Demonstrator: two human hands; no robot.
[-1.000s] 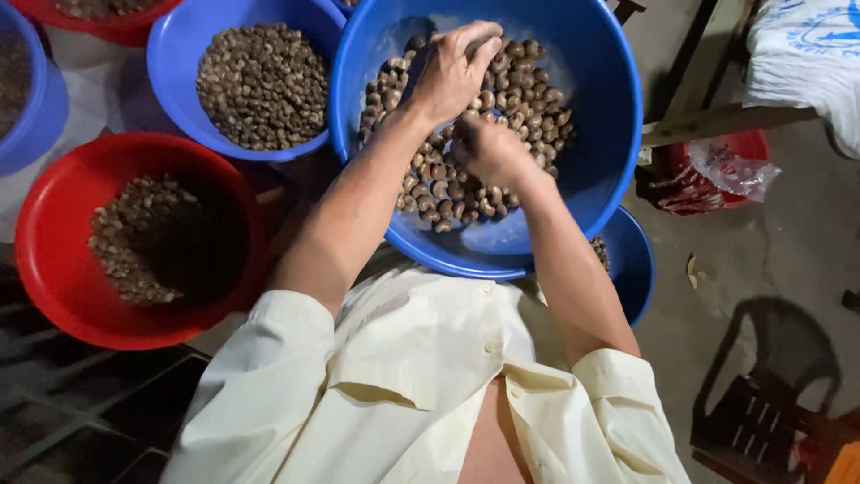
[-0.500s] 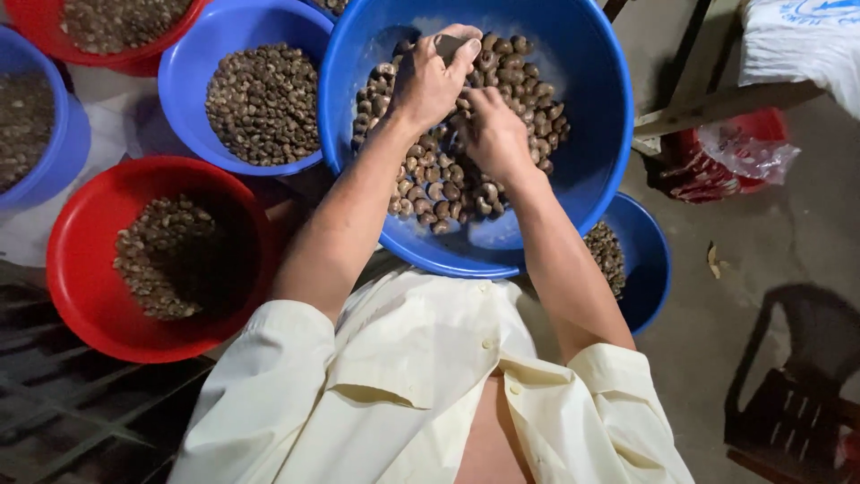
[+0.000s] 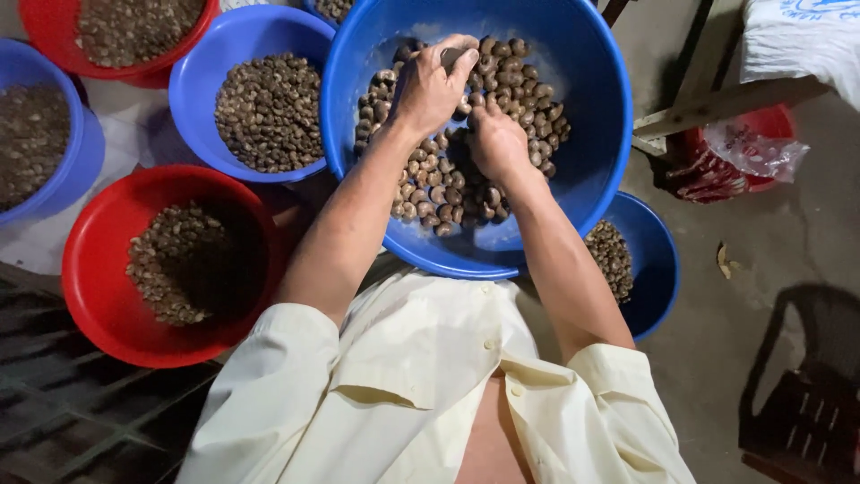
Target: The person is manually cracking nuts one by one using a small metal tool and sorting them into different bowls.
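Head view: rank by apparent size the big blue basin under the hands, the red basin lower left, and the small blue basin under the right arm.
1. Big blue basin, though it sits nearest the camera.
2. Red basin.
3. Small blue basin, partly hidden by the big one, so unsure.

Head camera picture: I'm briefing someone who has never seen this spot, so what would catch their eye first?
First the big blue basin at top centre, holding brown nuts, with the left hand and right hand down among them. Next, the red bowl of smaller bits at lower left, and the blue bowl above it.
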